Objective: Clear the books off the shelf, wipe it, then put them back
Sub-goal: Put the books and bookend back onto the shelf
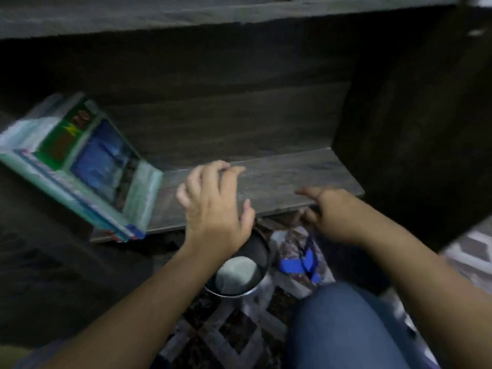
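**Both hands at the shelf's front edge**

The left hand [215,206] lays its fingers [198,179] spread and slightly bent on the shelf [279,177], holding nothing. The right hand [330,214] stretches one finger over the edge, the others curled below. It is blurred, so whether it grips cannot be told. The books [80,166] lie stacked on the shelf, left of the left fingers.

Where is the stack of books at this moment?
In the head view, the stack of books lies at the left end of the shelf, left of the left hand.

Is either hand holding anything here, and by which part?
Nothing is held. The left hand lies spread over the shelf; the right hand, fingers loosely curled, is at its front edge, empty.
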`<state>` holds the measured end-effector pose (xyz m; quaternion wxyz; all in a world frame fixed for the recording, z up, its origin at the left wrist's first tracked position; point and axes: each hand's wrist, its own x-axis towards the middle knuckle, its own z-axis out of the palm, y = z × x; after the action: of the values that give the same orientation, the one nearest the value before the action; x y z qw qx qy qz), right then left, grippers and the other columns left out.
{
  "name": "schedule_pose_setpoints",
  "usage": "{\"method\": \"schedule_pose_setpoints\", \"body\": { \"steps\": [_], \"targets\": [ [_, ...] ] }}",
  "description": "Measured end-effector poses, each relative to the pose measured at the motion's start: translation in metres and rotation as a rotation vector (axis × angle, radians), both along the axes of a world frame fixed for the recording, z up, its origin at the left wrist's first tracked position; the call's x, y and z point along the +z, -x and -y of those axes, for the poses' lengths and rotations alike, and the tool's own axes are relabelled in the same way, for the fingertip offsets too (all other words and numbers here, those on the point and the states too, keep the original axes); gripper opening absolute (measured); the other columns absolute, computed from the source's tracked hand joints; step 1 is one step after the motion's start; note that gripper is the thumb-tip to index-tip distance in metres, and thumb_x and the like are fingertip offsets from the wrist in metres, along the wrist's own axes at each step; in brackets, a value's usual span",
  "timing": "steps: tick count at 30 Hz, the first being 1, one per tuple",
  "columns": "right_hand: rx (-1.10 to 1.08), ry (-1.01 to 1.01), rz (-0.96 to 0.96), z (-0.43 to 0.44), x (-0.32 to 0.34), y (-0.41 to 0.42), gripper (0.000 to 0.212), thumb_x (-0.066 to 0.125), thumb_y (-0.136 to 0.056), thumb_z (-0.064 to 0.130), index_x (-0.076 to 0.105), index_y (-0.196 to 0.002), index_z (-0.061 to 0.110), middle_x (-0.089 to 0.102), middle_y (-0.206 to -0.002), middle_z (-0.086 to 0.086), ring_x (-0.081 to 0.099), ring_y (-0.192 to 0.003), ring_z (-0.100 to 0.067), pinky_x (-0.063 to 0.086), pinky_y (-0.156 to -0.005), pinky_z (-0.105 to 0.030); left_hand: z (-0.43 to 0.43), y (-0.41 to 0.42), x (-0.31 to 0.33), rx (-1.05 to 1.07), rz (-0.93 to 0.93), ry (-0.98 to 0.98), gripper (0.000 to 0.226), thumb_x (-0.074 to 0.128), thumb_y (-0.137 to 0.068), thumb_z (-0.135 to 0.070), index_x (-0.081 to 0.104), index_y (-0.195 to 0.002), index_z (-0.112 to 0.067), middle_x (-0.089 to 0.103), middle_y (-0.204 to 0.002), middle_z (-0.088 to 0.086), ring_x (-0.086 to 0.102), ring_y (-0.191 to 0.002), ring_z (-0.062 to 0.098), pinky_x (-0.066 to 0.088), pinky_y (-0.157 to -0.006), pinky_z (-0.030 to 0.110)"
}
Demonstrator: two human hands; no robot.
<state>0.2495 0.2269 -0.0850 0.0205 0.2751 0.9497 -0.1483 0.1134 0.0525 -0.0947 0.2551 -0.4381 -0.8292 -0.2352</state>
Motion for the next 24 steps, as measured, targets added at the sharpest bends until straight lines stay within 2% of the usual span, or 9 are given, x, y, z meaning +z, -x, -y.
{"method": "schedule_pose_setpoints", "body": {
  "steps": [3,5,6,9,12,14,17,20,24],
  "targets": [
    [-0.080,-0.030,-0.066,-0.004,-0.001,-0.091,0.046,0.058,-0.092,0.032,0.049,-0.137,0.028,0.058,-0.127,-0.003,0.058,-0.112,-0.023,0.042,-0.093,-0.028,-0.031,-0.051,-0.010,-0.231,0.113,0.179,0.054,0.058,-0.071,-0.042,0.055,-0.122,-0.022,0.051,-0.119,0.001,0.039,-0.112,0.026,0.031,-0.086,0.042],
    [-0.185,-0.009,-0.026,-0.005,-0.017,-0.154,0.043,0.058,-0.093,0.030,0.052,-0.135,0.028,0.060,-0.123,-0.002,0.061,-0.104,-0.022,0.039,-0.084,-0.022,-0.055,-0.089,-0.019,-0.377,0.163,0.308,0.055,0.056,-0.072,-0.044,0.051,-0.124,-0.026,0.051,-0.121,-0.002,0.038,-0.114,0.024,0.026,-0.086,0.038],
    [-0.238,-0.003,0.005,-0.005,-0.029,-0.182,0.042,0.057,-0.093,0.030,0.053,-0.135,0.028,0.060,-0.123,-0.002,0.061,-0.103,-0.023,0.039,-0.082,-0.024,-0.066,-0.108,-0.023,-0.443,0.184,0.359,0.055,0.057,-0.074,-0.044,0.051,-0.125,-0.027,0.050,-0.122,-0.003,0.037,-0.115,0.023,0.025,-0.087,0.037],
    [-0.402,0.051,0.084,-0.001,-0.075,-0.260,0.041,0.058,-0.092,0.027,0.055,-0.133,0.026,0.058,-0.131,-0.004,0.058,-0.113,-0.028,0.044,-0.090,-0.032,-0.105,-0.168,-0.037,-0.641,0.193,0.565,0.052,0.059,-0.081,-0.045,0.046,-0.128,-0.029,0.047,-0.123,-0.004,0.037,-0.118,0.024,0.028,-0.093,0.040],
    [-0.491,0.148,0.193,0.009,-0.121,-0.308,0.045,0.059,-0.091,0.031,0.052,-0.135,0.027,0.051,-0.137,-0.003,0.052,-0.122,-0.025,0.042,-0.097,-0.032,-0.142,-0.215,-0.060,-0.784,0.267,0.873,0.043,0.059,-0.085,-0.041,0.050,-0.123,-0.025,0.050,-0.122,0.002,0.044,-0.117,0.027,0.038,-0.098,0.043],
    [-0.500,0.202,0.250,0.016,-0.147,-0.325,0.056,0.062,-0.088,0.037,0.045,-0.140,0.027,0.042,-0.145,-0.004,0.045,-0.129,-0.025,0.039,-0.103,-0.034,-0.163,-0.238,-0.081,-0.800,0.327,1.054,0.036,0.059,-0.087,-0.036,0.054,-0.119,-0.020,0.053,-0.123,0.005,0.051,-0.115,0.029,0.044,-0.096,0.042],
    [-0.506,0.156,0.336,0.022,-0.174,-0.341,0.083,0.066,-0.081,0.053,0.024,-0.149,0.030,0.020,-0.156,-0.007,0.025,-0.142,-0.027,0.029,-0.112,-0.038,-0.179,-0.267,-0.111,-0.776,0.289,1.167,0.037,0.060,-0.088,-0.031,0.053,-0.122,-0.018,0.053,-0.126,0.006,0.053,-0.114,0.029,0.047,-0.092,0.041],
    [-0.526,0.112,0.333,0.022,-0.197,-0.354,0.100,0.067,-0.077,0.059,0.007,-0.152,0.032,0.003,-0.160,-0.008,0.006,-0.147,-0.030,0.015,-0.118,-0.044,-0.179,-0.286,-0.136,-0.778,0.257,1.214,0.048,0.061,-0.088,-0.033,0.043,-0.131,-0.020,0.045,-0.129,0.006,0.045,-0.120,0.027,0.040,-0.095,0.043],
    [-0.546,0.061,0.362,0.018,-0.223,-0.364,0.113,0.067,-0.075,0.064,-0.009,-0.152,0.031,-0.005,-0.160,-0.009,-0.003,-0.148,-0.032,0.006,-0.118,-0.045,-0.170,-0.287,-0.161,-0.864,0.053,1.174,0.059,0.065,-0.084,-0.028,0.036,-0.135,-0.020,0.041,-0.128,0.006,0.042,-0.118,0.026,0.041,-0.091,0.041]
  ]
}}
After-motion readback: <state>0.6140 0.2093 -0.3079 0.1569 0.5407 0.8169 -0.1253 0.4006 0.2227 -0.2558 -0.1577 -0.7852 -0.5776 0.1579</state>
